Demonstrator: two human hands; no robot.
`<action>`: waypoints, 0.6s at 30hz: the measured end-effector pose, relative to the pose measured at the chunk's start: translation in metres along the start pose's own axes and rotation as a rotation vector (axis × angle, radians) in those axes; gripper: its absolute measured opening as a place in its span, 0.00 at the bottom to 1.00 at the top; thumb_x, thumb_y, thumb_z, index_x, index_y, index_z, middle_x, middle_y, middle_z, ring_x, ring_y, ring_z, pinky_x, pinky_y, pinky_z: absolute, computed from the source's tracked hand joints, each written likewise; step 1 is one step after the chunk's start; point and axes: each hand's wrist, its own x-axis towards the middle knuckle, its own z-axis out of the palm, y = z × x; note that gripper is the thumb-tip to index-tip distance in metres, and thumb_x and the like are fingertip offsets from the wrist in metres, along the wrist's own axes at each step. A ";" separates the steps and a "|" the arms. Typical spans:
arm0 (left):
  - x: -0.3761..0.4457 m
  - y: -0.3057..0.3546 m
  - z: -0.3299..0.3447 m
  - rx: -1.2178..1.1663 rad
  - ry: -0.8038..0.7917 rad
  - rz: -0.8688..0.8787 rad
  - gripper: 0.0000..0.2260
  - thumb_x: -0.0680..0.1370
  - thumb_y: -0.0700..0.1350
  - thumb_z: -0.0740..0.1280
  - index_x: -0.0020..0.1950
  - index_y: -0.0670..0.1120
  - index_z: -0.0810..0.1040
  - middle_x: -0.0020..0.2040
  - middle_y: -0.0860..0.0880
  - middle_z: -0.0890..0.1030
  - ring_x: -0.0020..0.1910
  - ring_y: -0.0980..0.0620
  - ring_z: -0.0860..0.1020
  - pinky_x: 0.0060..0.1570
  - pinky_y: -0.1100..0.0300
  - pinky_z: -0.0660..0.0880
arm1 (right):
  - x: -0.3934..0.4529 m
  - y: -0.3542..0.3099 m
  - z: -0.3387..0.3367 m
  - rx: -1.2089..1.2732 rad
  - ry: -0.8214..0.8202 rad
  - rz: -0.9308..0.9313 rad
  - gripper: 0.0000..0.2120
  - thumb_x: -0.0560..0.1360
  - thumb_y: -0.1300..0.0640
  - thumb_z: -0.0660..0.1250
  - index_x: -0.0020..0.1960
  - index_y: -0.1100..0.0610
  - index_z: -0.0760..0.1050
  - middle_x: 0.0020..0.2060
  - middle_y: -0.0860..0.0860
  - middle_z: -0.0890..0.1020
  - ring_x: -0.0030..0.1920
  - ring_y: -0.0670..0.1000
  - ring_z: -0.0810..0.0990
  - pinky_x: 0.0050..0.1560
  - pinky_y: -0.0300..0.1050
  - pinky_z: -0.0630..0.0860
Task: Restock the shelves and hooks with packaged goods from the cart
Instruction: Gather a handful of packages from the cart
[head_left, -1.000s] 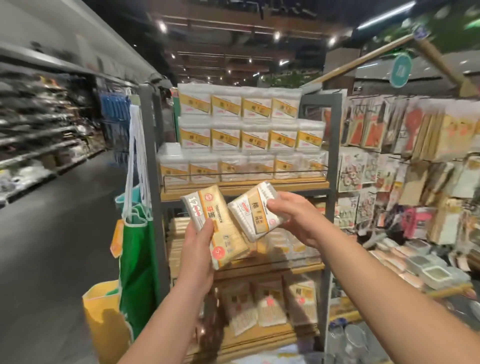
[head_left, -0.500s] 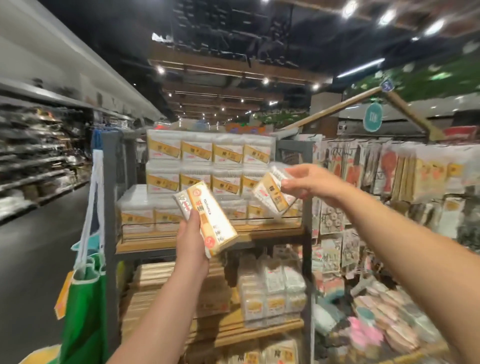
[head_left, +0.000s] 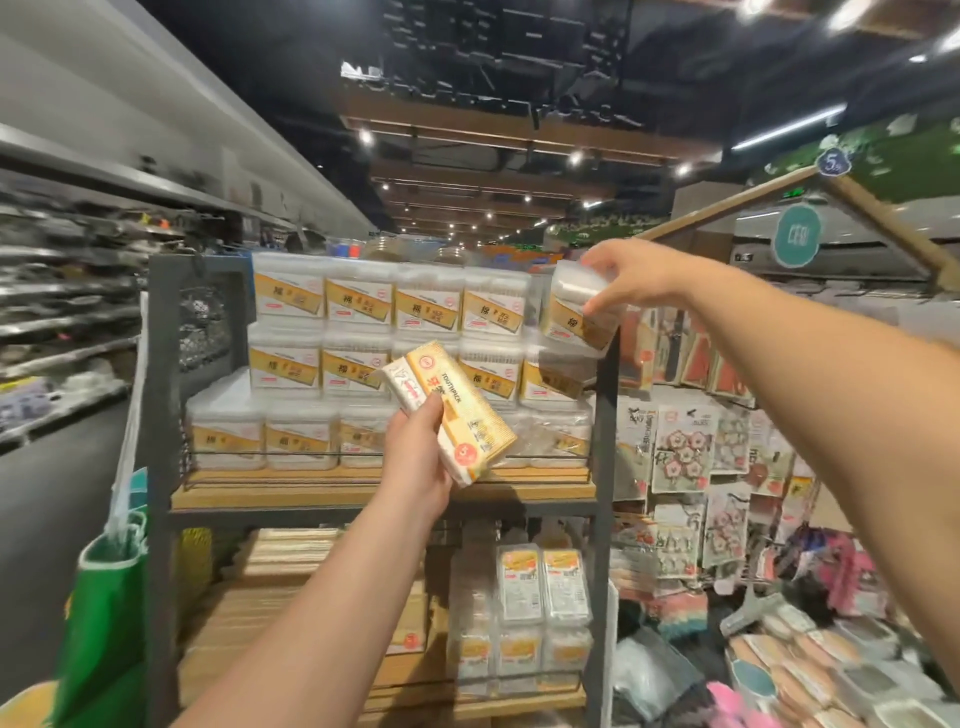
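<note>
L hand (head_left: 415, 457) was raised at mid-height, forearm running up from lower left, thumb up and fingers (head_left: 434, 415) curled round a pack it held, tilted. R arm was extended fwd and up from the right edge, wrist bent down. R hand (head_left: 631, 280) was palm-down, fingers pinching the top of a box, also tilted.
</note>
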 end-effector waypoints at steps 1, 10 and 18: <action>0.002 -0.001 0.001 0.009 0.000 0.006 0.11 0.82 0.43 0.62 0.64 0.45 0.73 0.55 0.45 0.83 0.51 0.45 0.83 0.58 0.40 0.77 | 0.005 0.003 -0.001 0.003 -0.011 -0.007 0.32 0.71 0.51 0.75 0.71 0.54 0.69 0.62 0.49 0.75 0.59 0.50 0.73 0.58 0.47 0.69; 0.012 -0.009 0.014 0.058 0.011 0.036 0.09 0.82 0.44 0.62 0.62 0.46 0.73 0.54 0.45 0.83 0.51 0.46 0.82 0.57 0.42 0.77 | 0.034 0.016 0.002 -0.024 -0.055 -0.065 0.32 0.70 0.49 0.76 0.71 0.53 0.70 0.66 0.48 0.75 0.67 0.53 0.72 0.64 0.49 0.67; 0.013 -0.016 0.023 0.091 0.006 0.046 0.08 0.83 0.44 0.61 0.61 0.47 0.73 0.55 0.45 0.83 0.52 0.45 0.82 0.56 0.41 0.77 | 0.049 0.017 0.005 -0.039 -0.055 -0.078 0.31 0.73 0.50 0.73 0.72 0.55 0.68 0.68 0.51 0.74 0.68 0.53 0.71 0.68 0.51 0.66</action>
